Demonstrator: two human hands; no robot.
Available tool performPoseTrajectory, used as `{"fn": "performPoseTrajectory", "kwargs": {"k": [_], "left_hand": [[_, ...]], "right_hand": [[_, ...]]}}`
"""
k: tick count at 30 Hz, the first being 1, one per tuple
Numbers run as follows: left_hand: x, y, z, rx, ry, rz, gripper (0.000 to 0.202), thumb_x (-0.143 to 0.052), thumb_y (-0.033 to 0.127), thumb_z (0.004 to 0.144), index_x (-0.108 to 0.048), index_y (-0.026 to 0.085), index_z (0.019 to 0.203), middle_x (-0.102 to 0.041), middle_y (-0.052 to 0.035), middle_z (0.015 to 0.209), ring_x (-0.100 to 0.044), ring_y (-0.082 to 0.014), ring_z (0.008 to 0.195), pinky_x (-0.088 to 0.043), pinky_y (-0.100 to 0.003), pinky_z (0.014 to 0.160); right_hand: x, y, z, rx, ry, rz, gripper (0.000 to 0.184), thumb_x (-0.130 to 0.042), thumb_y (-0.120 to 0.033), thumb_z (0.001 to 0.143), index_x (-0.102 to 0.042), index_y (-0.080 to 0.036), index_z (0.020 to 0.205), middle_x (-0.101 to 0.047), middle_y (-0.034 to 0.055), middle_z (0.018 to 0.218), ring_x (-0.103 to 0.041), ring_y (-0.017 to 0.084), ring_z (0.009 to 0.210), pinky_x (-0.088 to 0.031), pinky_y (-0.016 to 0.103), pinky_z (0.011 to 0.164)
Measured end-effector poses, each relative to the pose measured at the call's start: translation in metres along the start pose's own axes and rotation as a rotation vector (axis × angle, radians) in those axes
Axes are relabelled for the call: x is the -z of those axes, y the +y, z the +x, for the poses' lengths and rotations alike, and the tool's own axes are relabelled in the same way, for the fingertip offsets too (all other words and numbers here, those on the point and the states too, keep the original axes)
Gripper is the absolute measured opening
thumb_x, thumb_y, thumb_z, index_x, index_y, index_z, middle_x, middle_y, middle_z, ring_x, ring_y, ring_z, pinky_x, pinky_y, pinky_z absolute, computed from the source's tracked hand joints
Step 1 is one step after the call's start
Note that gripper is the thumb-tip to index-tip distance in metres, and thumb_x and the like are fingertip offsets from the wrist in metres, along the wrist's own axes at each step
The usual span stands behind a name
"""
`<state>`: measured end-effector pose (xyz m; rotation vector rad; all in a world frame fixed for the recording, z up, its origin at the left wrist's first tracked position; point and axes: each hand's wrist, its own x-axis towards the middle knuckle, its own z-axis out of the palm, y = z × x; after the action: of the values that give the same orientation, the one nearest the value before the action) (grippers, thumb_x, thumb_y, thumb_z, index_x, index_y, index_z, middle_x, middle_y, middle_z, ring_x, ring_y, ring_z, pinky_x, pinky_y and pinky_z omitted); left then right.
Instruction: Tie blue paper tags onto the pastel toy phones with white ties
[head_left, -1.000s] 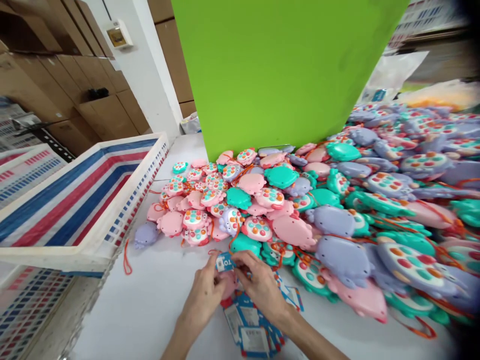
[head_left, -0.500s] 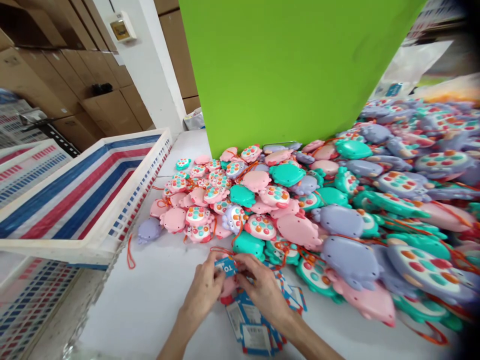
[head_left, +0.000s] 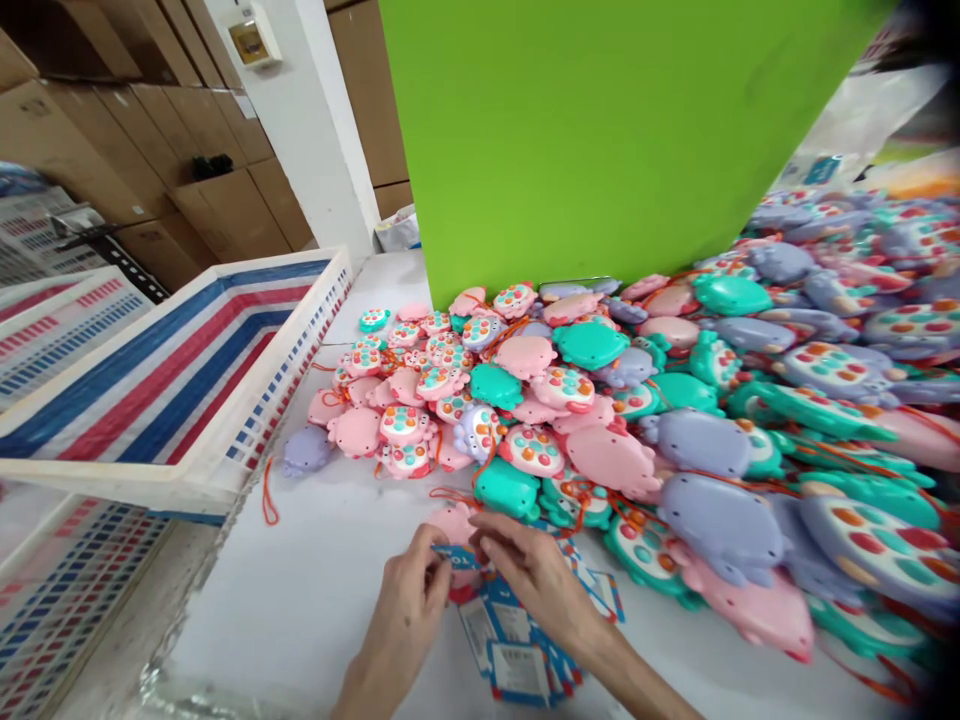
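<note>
Fingers (head_left: pixel 427 541) of left hand (head_left: pixel 406 595) pinching one blue card (head_left: pixel 459 559), one pink toy (head_left: pixel 451 521) behind, right hand (head_left: pixel 546 582) half-curled, grip unclear

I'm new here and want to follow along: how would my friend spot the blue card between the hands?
Below the big green panel, find the white table. There, between the left hand and the right hand, a blue card shows in front of a pink toy. Unlike the loose cards lying nearby, it is pinched in the left hand and shows pale lettering.
</note>
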<state>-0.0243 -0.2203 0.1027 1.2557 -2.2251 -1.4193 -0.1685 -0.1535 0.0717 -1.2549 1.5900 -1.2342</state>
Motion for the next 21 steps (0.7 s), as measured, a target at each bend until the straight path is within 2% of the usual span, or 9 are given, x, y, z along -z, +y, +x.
{"fn": "performPoseTrajectory", "kwargs": {"k": [4, 10, 16, 21], "left_hand": [[-0.005, -0.003, -0.014, -0.024, 0.020, -0.038, 0.007, -0.039, 0.018, 0.078, -0.046, 0.021, 0.078, -0.056, 0.0025, 0.062, -0.053, -0.0119, 0.056, -0.041, -0.019, 0.055], [-0.009, -0.020, -0.026, -0.092, 0.027, -0.060, 0.010, -0.040, 0.016, 0.078, -0.050, 0.020, 0.076, -0.058, 0.0016, 0.065, -0.055, -0.0125, 0.061, -0.042, -0.019, 0.060], [-0.012, -0.024, -0.027, -0.090, 0.055, -0.076, 0.009, -0.041, 0.017, 0.078, -0.050, 0.020, 0.077, -0.058, 0.0011, 0.066, -0.055, -0.0127, 0.062, -0.043, -0.018, 0.059], [-0.013, -0.024, -0.025, -0.105, 0.054, -0.063, 0.009, -0.042, 0.016, 0.077, -0.050, 0.019, 0.075, -0.057, 0.0004, 0.066, -0.055, -0.0131, 0.063, -0.043, -0.020, 0.061]], "right_hand": [[0.002, -0.008, 0.000, 0.093, -0.075, -0.216, 0.022, -0.044, -0.015, 0.082, -0.063, -0.019, 0.092, -0.064, 0.0052, 0.083, -0.059, 0.017, 0.076, -0.045, 0.027, 0.069], [0.003, -0.014, 0.001, 0.164, -0.214, -0.261, 0.023, -0.044, -0.015, 0.084, -0.063, -0.023, 0.092, -0.065, 0.0025, 0.084, -0.060, 0.016, 0.076, -0.043, 0.023, 0.069], [-0.001, -0.013, 0.001, 0.176, -0.246, -0.345, 0.021, -0.046, -0.012, 0.082, -0.065, -0.022, 0.078, -0.064, 0.0008, 0.074, -0.059, 0.014, 0.068, -0.040, 0.021, 0.063], [-0.005, -0.014, 0.002, 0.222, -0.270, -0.526, 0.022, -0.046, -0.015, 0.084, -0.063, -0.019, 0.072, -0.063, 0.0011, 0.069, -0.058, 0.013, 0.061, -0.036, 0.021, 0.054]]}}
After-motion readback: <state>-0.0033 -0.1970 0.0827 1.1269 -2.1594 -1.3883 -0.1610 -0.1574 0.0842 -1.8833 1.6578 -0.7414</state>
